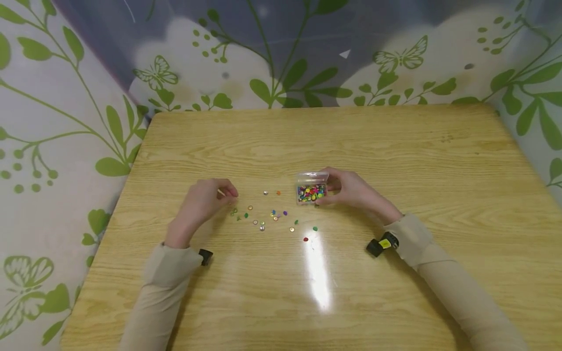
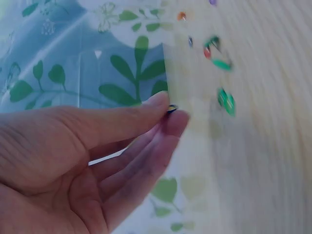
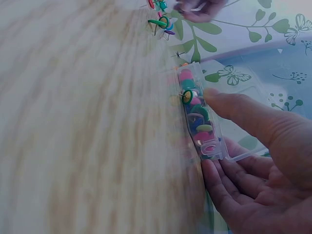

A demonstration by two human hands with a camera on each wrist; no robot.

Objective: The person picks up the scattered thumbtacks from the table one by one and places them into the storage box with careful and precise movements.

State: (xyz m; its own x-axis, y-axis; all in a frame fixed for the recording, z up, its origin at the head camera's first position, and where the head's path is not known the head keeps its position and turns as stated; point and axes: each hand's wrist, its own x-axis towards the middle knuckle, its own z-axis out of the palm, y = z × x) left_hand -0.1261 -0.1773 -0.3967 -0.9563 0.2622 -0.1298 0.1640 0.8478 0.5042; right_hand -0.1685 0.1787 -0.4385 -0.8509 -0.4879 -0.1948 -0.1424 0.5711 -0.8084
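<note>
Between thumb and fingertip, my left hand pinches a small thumbtack, mostly hidden by the fingers in the left wrist view. My right hand holds a clear plastic box from its right side, thumb at the front wall and fingers behind. The box's hinged lid stands raised at the far side. Many colourful thumbtacks fill the box. Loose thumbtacks lie scattered on the table between the two hands, and a green-rimmed thumbtack shows near the box in the right wrist view.
The wood-grain table stretches beyond both hands. A red thumbtack lies nearest to me, beside a bright light reflection. Leaf-patterned covering rises behind the table and along its sides. Black wrist cameras sit at both cuffs.
</note>
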